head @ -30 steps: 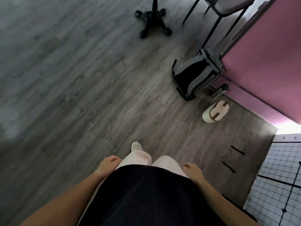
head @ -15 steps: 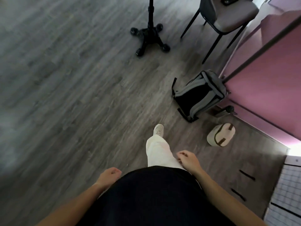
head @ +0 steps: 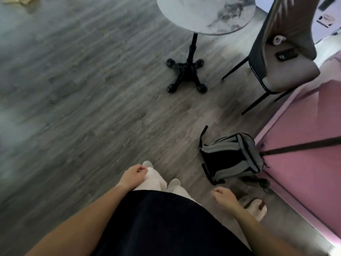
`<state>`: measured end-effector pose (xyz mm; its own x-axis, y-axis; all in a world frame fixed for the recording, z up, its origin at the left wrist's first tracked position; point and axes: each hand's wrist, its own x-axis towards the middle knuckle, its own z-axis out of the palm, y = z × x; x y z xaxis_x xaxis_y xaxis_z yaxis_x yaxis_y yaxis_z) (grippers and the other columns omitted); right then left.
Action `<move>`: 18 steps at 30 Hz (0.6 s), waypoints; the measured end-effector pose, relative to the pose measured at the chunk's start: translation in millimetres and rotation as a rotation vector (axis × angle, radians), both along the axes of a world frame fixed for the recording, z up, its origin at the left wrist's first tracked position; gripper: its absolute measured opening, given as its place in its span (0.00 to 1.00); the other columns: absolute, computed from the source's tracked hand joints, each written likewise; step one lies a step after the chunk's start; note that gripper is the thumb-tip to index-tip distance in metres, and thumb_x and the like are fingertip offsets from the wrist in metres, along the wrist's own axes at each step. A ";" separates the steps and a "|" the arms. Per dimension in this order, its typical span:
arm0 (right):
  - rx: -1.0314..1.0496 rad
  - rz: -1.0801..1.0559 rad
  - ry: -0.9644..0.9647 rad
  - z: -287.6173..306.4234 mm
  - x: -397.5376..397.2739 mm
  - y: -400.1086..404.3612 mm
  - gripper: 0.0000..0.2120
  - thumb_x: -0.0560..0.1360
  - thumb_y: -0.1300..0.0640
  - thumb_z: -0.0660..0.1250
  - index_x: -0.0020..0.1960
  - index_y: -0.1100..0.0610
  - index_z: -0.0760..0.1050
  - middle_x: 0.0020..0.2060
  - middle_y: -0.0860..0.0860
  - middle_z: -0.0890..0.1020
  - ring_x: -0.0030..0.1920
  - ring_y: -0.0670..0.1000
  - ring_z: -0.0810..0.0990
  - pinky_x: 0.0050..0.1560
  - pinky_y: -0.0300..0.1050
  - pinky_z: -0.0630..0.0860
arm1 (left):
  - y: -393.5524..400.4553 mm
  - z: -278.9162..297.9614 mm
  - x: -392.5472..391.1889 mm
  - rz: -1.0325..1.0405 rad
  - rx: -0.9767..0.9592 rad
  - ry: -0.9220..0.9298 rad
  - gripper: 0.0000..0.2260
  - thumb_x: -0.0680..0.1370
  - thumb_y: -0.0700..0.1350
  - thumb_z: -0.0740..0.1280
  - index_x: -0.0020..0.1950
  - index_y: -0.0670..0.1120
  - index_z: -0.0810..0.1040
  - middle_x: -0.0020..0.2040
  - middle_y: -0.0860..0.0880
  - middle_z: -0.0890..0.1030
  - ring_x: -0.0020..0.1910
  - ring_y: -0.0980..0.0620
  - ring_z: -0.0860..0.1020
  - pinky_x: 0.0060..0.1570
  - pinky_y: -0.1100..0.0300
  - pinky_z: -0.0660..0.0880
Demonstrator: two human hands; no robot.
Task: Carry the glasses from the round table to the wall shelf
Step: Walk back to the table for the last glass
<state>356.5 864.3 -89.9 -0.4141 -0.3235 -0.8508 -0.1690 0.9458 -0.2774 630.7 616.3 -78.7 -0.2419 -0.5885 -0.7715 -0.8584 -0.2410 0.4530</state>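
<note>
A person stands on a grey wood-plank floor (head: 77, 100), seen from above, in a black top (head: 166, 224) and pale trousers (head: 156, 182), with the toes of two light shoes showing just past the trouser legs. The left hand (head: 134, 175) hangs in front of the left thigh with its fingers curled loosely inward and nothing in it. The right hand (head: 224, 197) hangs out to the right of the body, also loosely curled and empty, well apart from the left one. Ahead, at the top edge of the view, is the round table with a grey marbled top (head: 204, 13), standing on a black post with a four-footed black base (head: 186, 74); only its near part is in view, and a faint glassy shape at the very top edge is too cut off to tell whether it is one of the glasses. To the right of the table stands a grey padded chair with thin black legs (head: 287, 71), with a dark flat phone-like thing (head: 287, 54) and a small white object (head: 278, 40) lying on its seat. Nearer, a grey and black backpack (head: 232, 157) leans on the floor against a pink wall panel (head: 304, 145). Just beside the right hand, lower on the floor, lies a cream pouch with brown straps (head: 256, 207).
</note>
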 end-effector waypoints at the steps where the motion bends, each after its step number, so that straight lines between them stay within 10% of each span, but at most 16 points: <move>1: -0.002 -0.003 -0.005 -1.3 -11.4 -13.6 0.07 0.79 0.50 0.65 0.46 0.50 0.80 0.45 0.50 0.83 0.47 0.51 0.81 0.50 0.48 0.77 | -7.2 -1.6 -10.9 -0.005 0.026 0.004 0.06 0.77 0.51 0.66 0.47 0.53 0.82 0.47 0.55 0.83 0.50 0.52 0.80 0.54 0.56 0.74; 18: 0.074 -0.004 -0.008 -0.4 -98.8 -267.9 0.12 0.79 0.54 0.62 0.38 0.45 0.74 0.47 0.49 0.81 0.51 0.52 0.79 0.53 0.45 0.72 | -297.2 -26.0 -108.9 -0.158 0.088 -0.047 0.04 0.77 0.49 0.67 0.43 0.55 0.80 0.46 0.56 0.83 0.49 0.53 0.81 0.55 0.57 0.75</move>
